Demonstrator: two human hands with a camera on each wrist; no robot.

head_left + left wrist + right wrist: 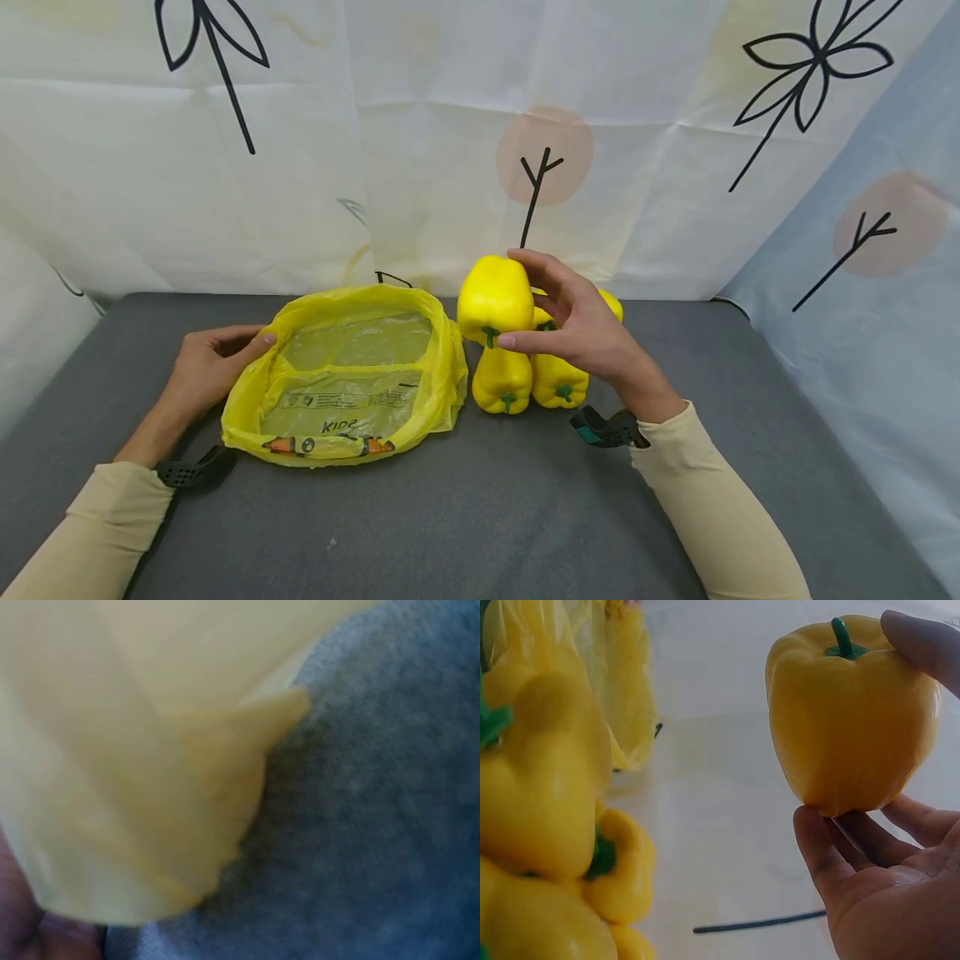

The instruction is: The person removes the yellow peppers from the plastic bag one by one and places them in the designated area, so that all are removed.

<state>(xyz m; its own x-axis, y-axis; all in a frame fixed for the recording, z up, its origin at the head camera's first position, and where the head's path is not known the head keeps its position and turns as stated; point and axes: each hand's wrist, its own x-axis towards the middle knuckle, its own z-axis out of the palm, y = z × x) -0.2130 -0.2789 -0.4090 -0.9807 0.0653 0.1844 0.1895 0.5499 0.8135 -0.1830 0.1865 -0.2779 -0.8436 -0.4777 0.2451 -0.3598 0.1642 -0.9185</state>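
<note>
In the head view my right hand (585, 325) holds a yellow bell pepper (495, 296) up, thumb near its green stem and fingers at its base, as the right wrist view shows. Right below and behind it, several more yellow peppers (558, 381) stand grouped on the table. To the left lies a yellow plastic bag (438, 400), its wide mouth facing up. My left hand (213, 367) pinches the bag's left rim between thumb and fingers. Close up in the left wrist view, the blurred bag (135, 787) hides most of that hand.
A dark grey cloth covers the table (480, 525). Behind it hangs a pale curtain (435, 167) with leaf drawings, and another fabric wall (862, 333) stands at the right. Each wrist wears a dark band (607, 427).
</note>
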